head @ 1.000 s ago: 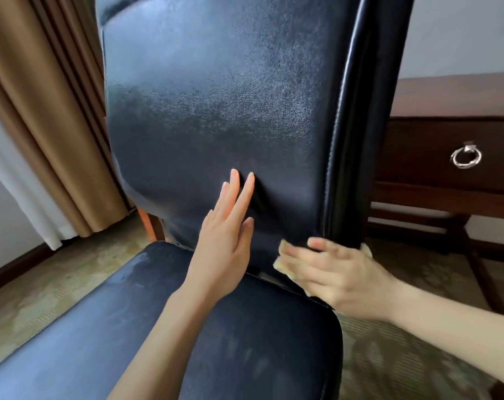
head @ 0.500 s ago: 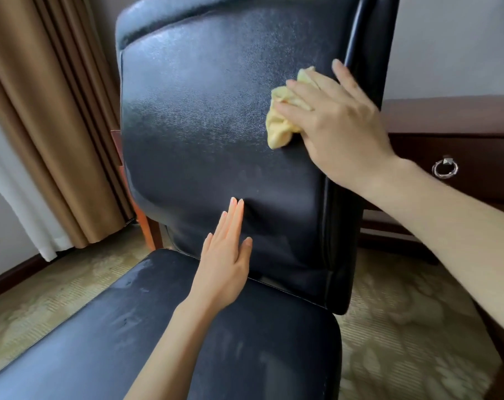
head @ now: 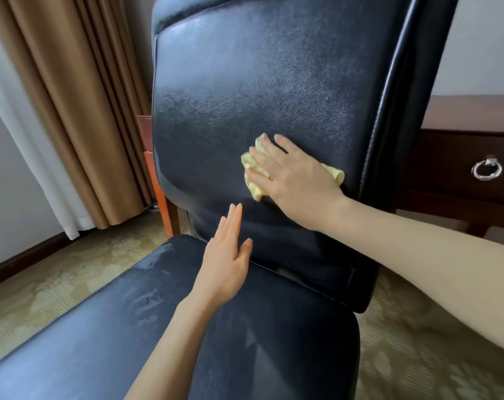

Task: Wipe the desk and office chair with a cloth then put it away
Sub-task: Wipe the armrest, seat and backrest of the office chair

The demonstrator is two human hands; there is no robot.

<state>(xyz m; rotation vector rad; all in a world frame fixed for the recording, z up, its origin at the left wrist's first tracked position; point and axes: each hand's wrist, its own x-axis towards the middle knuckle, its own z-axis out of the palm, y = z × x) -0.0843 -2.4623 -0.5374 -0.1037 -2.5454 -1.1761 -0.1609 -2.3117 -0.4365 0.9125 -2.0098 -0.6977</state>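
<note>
The right hand lay flat with its fingers spread and straight, pressing a crumpled yellow cloth against the lower part of the black leather backrest of the office chair; cloth showed past the fingertips and again beyond the heel of the palm. The left hand was held out with straight fingers close together and the thumb apart, its fingertips at the base of the backrest just above the seat, holding nothing. Streaky marks showed on the seat. Behind the chair to the right stood the dark wooden surface, with a drawer carrying a metal ring pull. Tan curtains hung at the left over a patterned carpet.
</note>
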